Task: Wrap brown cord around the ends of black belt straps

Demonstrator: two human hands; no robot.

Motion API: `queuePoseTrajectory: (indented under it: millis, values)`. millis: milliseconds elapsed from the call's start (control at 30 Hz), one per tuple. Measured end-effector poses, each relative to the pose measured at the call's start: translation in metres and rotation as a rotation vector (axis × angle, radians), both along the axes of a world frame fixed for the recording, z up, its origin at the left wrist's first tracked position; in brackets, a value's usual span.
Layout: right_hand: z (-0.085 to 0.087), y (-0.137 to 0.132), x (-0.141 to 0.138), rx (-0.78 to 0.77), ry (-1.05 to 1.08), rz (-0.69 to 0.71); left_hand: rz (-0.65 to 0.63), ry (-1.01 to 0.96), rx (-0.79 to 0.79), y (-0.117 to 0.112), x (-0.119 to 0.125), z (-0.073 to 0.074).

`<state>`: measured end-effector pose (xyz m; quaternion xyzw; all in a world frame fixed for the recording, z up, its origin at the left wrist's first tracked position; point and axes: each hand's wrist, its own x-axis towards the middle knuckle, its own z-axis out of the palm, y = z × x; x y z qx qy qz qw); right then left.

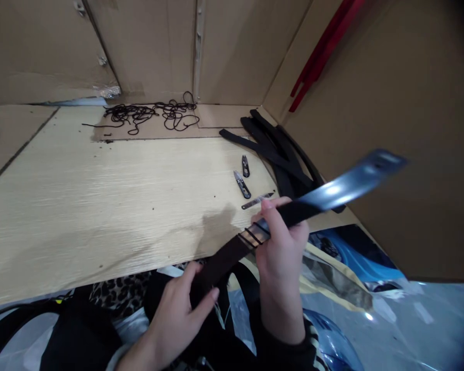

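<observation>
A long shiny metal strip (344, 188) slants up to the right over the table edge; its far end is slightly blurred. My right hand (280, 242) is closed around its middle, beside several turns of black cord (251, 236) across bare metal. Below these turns, a dark brown-black wrapping (224, 260) covers the lower part. My left hand (181, 304) has its fingers and thumb around that covered lower end, which is partly hidden. Just beyond my right hand lie two thread snips (242, 184) (245, 166) and a thin pointed tool (257, 200).
Tangled black cord (139, 113) lies at the back of the table (81, 206). Several black curved strips (278, 154) are heaped against the right cardboard wall (410, 113), where red ribbon (325, 46) hangs. A blue printed bag (355, 255) is at the right edge.
</observation>
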<state>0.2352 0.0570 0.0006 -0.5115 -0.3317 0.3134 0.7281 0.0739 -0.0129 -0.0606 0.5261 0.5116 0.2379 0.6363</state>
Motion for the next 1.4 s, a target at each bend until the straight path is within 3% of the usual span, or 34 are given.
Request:
queuePoseTrajectory:
  millis: [67,100,133,267,333,400,500,567,633,733,800,833,900,1000,1033,1067,1100,1200,1233,1267,1300,1333,1400]
  values:
    - [-0.001,-0.001,0.003,0.029,-0.098,-0.044,0.106,0.253,0.23,0.0,0.001,0.001]
    - [0.0,-0.002,0.005,0.044,-0.148,-0.025,0.069,0.261,0.228,0.0,0.0,0.003]
    - [0.0,-0.003,0.006,0.053,-0.195,0.011,-0.026,0.194,0.147,0.002,-0.003,0.005]
    - [0.004,-0.008,0.01,0.02,-0.215,0.186,-0.59,-0.332,-0.494,0.009,-0.017,0.011]
    - [0.004,-0.009,0.009,-0.018,-0.129,0.245,-0.673,-0.337,-0.526,0.012,-0.019,0.011]
    - [0.003,-0.007,0.006,-0.04,-0.084,0.204,-0.569,-0.115,-0.278,0.012,-0.014,0.009]
    - [0.0,-0.002,0.003,-0.048,-0.072,0.027,-0.183,0.292,0.18,0.008,-0.003,0.004]
    - [0.001,-0.001,0.004,-0.046,-0.04,0.014,-0.008,0.395,0.323,0.004,0.0,0.002]
    - [0.003,-0.002,0.006,-0.033,0.037,0.145,-0.037,0.234,0.203,0.002,-0.004,0.002]
    - [0.006,-0.005,0.008,0.002,0.156,0.392,-0.334,-0.4,-0.402,0.0,-0.017,0.0]
    - [0.007,-0.006,0.008,0.031,0.164,0.412,-0.489,-0.691,-0.698,0.0,-0.021,-0.003]
    - [0.006,-0.005,0.007,0.04,0.139,0.381,-0.502,-0.732,-0.741,0.0,-0.02,-0.005]
    - [0.003,-0.002,0.006,0.034,0.049,0.272,-0.357,-0.558,-0.573,0.0,-0.013,-0.007]
    - [-0.001,0.001,0.007,0.032,-0.114,0.074,0.035,0.03,-0.057,0.002,0.0,-0.003]
    - [-0.001,0.001,0.009,0.044,-0.159,0.038,0.105,0.173,0.074,0.003,0.001,-0.001]
    - [-0.001,0.001,0.01,0.05,-0.202,0.035,0.092,0.218,0.118,0.004,0.0,0.003]
    - [0.0,0.0,0.012,0.049,-0.243,0.063,-0.005,0.178,0.067,0.005,-0.003,0.006]
    - [0.005,-0.003,0.016,-0.003,-0.271,0.216,-0.5,-0.198,-0.475,0.005,-0.015,0.014]
    - [0.006,-0.004,0.017,-0.024,-0.232,0.259,-0.623,-0.286,-0.639,0.005,-0.017,0.015]
    - [0.007,-0.004,0.017,-0.043,-0.177,0.29,-0.688,-0.31,-0.698,0.004,-0.018,0.015]
    - [0.007,-0.004,0.016,-0.062,-0.126,0.309,-0.681,-0.274,-0.642,0.004,-0.016,0.013]
    - [0.006,-0.004,0.015,-0.079,-0.091,0.305,-0.607,-0.176,-0.483,0.004,-0.013,0.011]
    - [0.002,-0.002,0.013,-0.09,-0.072,0.214,-0.329,0.139,-0.064,0.005,-0.007,0.006]
